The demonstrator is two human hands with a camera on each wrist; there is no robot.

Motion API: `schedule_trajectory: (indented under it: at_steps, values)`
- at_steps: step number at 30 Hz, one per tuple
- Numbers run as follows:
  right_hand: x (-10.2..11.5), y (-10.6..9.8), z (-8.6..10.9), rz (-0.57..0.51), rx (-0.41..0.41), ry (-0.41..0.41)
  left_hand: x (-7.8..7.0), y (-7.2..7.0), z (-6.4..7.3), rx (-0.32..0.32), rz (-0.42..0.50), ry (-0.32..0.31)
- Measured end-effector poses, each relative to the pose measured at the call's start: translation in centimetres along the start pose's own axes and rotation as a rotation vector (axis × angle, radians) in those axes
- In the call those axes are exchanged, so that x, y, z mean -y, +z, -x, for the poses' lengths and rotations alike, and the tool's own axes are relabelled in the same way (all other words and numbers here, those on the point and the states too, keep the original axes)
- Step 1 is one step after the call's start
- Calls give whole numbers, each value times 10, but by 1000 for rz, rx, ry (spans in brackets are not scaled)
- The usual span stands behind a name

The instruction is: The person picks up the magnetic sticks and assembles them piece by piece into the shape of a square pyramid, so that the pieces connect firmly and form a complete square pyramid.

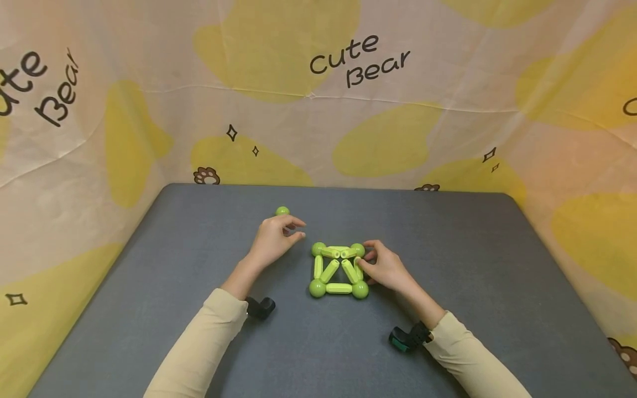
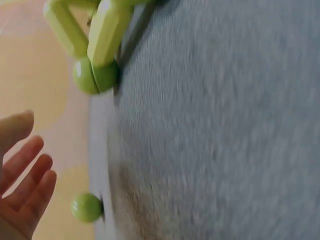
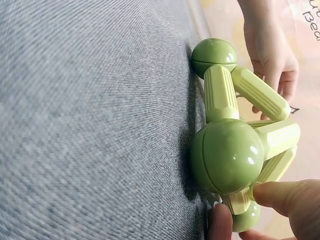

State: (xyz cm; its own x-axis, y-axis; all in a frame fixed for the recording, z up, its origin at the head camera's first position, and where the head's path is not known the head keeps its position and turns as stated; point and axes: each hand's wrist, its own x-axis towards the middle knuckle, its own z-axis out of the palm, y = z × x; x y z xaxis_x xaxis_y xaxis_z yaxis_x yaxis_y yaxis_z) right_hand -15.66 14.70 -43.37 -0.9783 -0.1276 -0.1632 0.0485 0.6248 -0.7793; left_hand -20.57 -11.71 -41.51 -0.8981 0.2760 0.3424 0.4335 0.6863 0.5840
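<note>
A green magnetic ball-and-stick frame point(image 1: 339, 288) lies on the table, square, with a ball at each corner. Sticks slant up and inward from the corner balls, their upper ends close together and without a ball. My right hand point(image 1: 388, 268) is at the frame's right side, thumb and fingers pinching the right side stick point(image 3: 236, 201) between two balls. Behind and left of the frame hovers my left hand point(image 1: 271, 237), fingers loosely bent and holding nothing. A loose green ball point(image 1: 282, 210) sits on the table just beyond it, partly hidden by that hand in the head view.
The grey table point(image 1: 448, 232) has rounded far corners. A patterned cloth point(image 1: 308, 138) with lettering hangs around its back and sides. A black wrist camera point(image 1: 261, 308) is strapped at the left wrist, another camera point(image 1: 409, 337) at the right.
</note>
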Motion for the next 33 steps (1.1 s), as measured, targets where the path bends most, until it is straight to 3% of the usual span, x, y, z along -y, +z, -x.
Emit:
schedule_trajectory:
  at_steps: [7, 14, 20, 25, 33]
  values:
    - [2, 0, -1, 0, 7, -5, 23, -5, -10, -119, 22, -146]
    - [2, 0, 0, -7, 20, -1, 36, -2, -20, -188, 17, -225]
    - [1, 2, 0, -7, 19, 8, 43, 2, -27, -191, 43, -303]
    - [1, 2, 0, -7, 18, 18, 47, 7, -31, -151, 50, -378]
    - [1, 2, 0, 2, 14, 14, 47, 13, -36, -137, 35, -433]
